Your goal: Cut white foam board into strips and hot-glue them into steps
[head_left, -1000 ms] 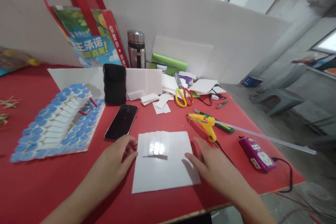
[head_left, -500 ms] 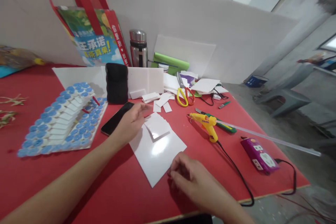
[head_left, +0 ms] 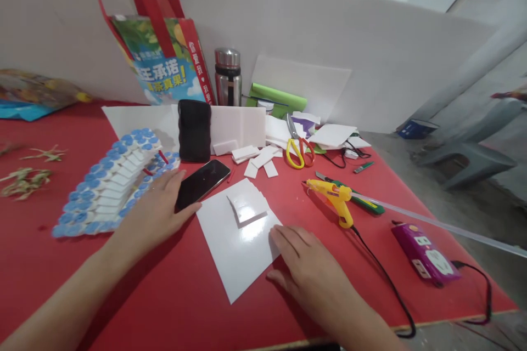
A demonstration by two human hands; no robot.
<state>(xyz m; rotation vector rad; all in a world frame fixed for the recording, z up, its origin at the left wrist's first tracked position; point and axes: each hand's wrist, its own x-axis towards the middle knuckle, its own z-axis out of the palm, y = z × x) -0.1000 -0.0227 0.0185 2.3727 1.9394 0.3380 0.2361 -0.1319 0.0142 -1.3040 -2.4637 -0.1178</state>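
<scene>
My left hand (head_left: 154, 211) is open between the blue-and-white stair model (head_left: 102, 194) and the white square board (head_left: 233, 258). Its thumb reaches to the board's left corner, and its fingers cover part of the model beside the black phone (head_left: 203, 182). At the board's right edge, my right hand (head_left: 302, 263) lies open, fingertips touching the edge and thumb apart. A few smaller white pieces (head_left: 247, 203) lie overlapping on the board's far part. Neither hand holds anything that I can see.
Right of the board lie a yellow glue gun (head_left: 335, 192) with a long clear stick, a green utility knife (head_left: 366, 203) and a purple power strip (head_left: 426, 255). Scissors (head_left: 298, 153), white strips (head_left: 263, 159), a black case (head_left: 195, 131) and a steel flask (head_left: 228, 77) stand or lie behind.
My left hand has moved left, from above the small white pieces to the board's left corner. My right hand has uncurled and its fingers now rest at the board's right edge.
</scene>
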